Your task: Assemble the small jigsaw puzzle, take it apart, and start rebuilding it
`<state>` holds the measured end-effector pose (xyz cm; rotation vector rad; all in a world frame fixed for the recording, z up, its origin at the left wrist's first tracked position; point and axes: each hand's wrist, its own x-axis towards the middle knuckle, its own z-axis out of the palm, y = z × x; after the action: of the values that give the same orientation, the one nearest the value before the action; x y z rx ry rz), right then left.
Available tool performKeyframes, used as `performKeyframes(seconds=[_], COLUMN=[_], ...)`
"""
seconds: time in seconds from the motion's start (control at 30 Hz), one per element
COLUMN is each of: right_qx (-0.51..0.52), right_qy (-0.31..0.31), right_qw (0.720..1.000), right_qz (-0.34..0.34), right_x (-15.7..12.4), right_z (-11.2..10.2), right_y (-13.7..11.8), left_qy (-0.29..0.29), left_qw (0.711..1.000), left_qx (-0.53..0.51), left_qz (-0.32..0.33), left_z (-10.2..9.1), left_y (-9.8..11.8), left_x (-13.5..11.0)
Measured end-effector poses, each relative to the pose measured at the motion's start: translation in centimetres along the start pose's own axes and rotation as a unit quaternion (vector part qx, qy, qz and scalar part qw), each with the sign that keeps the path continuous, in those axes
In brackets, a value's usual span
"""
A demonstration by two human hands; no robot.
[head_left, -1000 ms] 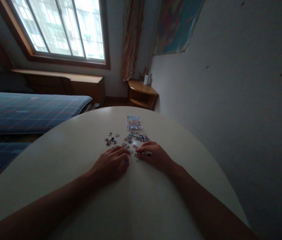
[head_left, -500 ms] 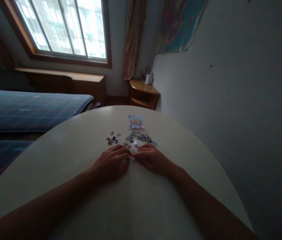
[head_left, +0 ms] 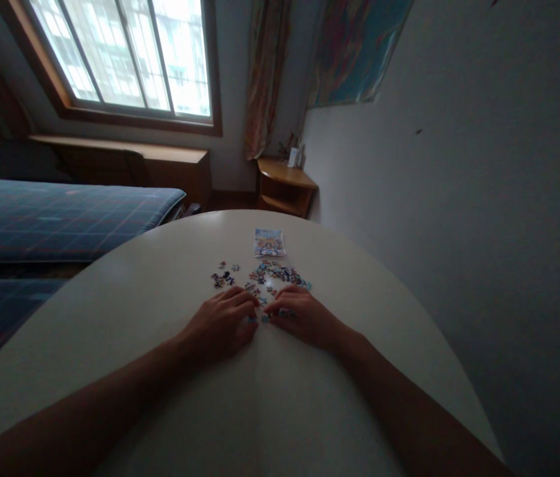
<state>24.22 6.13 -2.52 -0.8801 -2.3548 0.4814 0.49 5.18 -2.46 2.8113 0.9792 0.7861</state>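
Note:
Both my hands rest on a round white table (head_left: 171,278), fingertips almost touching. My left hand (head_left: 220,324) lies knuckles up with curled fingers pressing a small jigsaw piece (head_left: 251,319) against the tabletop. My right hand (head_left: 300,315) is curled over a few pieces, pinching one (head_left: 266,317) near the left fingertips. Just beyond the fingers lies a loose pile of coloured jigsaw pieces (head_left: 280,273), with a smaller cluster (head_left: 223,276) to its left. A small picture card (head_left: 269,242) lies further back.
A bed with a blue checked cover (head_left: 56,218) stands left of the table. A wooden corner shelf (head_left: 284,182) sits at the far wall under a curtain and a barred window (head_left: 126,56). A bare wall runs close along the right.
My right hand slid left toward my left hand, so the fingertips now nearly meet over the pieces. The view shifted slightly; my left hand barely moved.

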Motion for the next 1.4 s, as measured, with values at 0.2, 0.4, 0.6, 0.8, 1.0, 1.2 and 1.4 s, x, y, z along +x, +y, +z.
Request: performKeyframes(seconds=[0.2, 0.4, 0.6, 0.8, 1.0, 1.2, 1.4], right_qx=[-0.01, -0.035, -0.128, -0.157, -0.153, -0.01, 0.155], right_qy=[-0.004, -0.012, 0.186, 0.187, 0.153, 0.175, 0.176], right_qw=[1.0, 0.999, 0.96, 0.926, 0.929, 0.925, 0.938], right_qz=[0.008, 0.002, 0.167, 0.288, 0.299, 0.336, 0.255], right_x=[0.0, -0.2, -1.1, -1.7, -1.4, -1.4, -0.3], right_z=[-0.2, -1.5, -3.7, -3.5, -3.2, -3.9, -3.9], right_y=[-0.1, 0.1, 3.8, 5.8, 5.1, 4.9, 2.2], left_qy=[-0.002, 0.018, -0.016, -0.018, -0.027, -0.036, -0.026], left_qw=[1.0, 1.0, 0.997, 0.997, 0.996, 0.995, 0.996], left_qx=[0.007, -0.007, -0.03, -0.031, -0.038, -0.043, -0.036], left_qz=[0.0, 0.008, 0.075, 0.073, 0.073, 0.081, 0.081], left_z=[-0.2, -0.4, -0.5, -0.4, -0.4, -0.3, -0.2], left_y=[0.0, 0.2, 0.4, 0.2, 0.3, 0.1, 0.4], left_x=[0.0, 0.1, 0.0, -0.2, -0.2, -0.3, -0.1])
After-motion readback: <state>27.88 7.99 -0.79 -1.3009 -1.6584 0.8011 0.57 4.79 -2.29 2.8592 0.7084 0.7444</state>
